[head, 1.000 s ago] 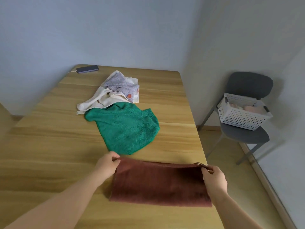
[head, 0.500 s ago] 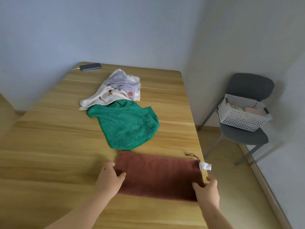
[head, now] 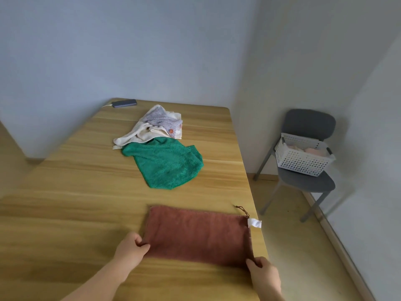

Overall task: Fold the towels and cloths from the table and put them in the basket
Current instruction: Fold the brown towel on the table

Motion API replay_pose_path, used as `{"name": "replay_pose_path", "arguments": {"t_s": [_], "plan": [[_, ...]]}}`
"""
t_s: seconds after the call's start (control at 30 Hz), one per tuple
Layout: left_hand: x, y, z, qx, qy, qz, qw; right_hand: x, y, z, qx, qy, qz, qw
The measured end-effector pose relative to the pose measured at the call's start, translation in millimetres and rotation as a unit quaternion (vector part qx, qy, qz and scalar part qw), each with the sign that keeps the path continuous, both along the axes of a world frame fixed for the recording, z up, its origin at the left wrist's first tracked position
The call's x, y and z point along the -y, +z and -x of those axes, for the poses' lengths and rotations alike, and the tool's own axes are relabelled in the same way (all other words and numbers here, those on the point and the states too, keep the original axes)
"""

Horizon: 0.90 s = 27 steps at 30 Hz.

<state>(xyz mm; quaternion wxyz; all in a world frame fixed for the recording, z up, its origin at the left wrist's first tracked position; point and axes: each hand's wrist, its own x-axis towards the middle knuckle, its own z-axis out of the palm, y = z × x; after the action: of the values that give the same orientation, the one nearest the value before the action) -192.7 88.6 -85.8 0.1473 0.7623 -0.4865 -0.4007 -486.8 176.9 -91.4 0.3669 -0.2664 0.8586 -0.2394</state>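
A brown towel (head: 198,232) lies folded flat near the front right of the wooden table (head: 71,192), with a loop and a white tag at its far right corner. My left hand (head: 131,250) pinches its near left corner. My right hand (head: 263,275) pinches its near right corner at the table's edge. Farther back lies a crumpled green towel (head: 168,167), and behind it a cream cloth (head: 138,135) bunched with a grey patterned cloth (head: 161,120). The white perforated basket (head: 302,159) stands on a grey chair to the right and holds pinkish folded cloths.
A dark phone (head: 124,103) with a cable lies at the table's far left corner. The grey chair (head: 306,181) stands apart from the table's right side, close to the walls. Bare floor runs between the table and the chair.
Both hands moved from the towel's far corners to its near corners. The towel now lies flat and shifted a little farther from me, its white tag showing.
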Motion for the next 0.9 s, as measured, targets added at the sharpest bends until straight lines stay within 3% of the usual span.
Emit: {"name": "replay_pose_path", "arguments": {"t_s": [0.3, 0.63, 0.9], "plan": [[-6, -2, -13, -0.022, -0.055, -0.058, 0.997, -3, 8, 10, 0.05, 0.015, 0.008, 0.999], [-4, -9, -14, 0.044, 0.003, -0.022, 0.999, 2, 2, 13, 0.068, -0.061, 0.024, 0.996], [-4, -4, -12, 0.031, -0.036, -0.053, 0.997, 1, 6, 8, 0.055, -0.097, 0.008, 0.994]]}}
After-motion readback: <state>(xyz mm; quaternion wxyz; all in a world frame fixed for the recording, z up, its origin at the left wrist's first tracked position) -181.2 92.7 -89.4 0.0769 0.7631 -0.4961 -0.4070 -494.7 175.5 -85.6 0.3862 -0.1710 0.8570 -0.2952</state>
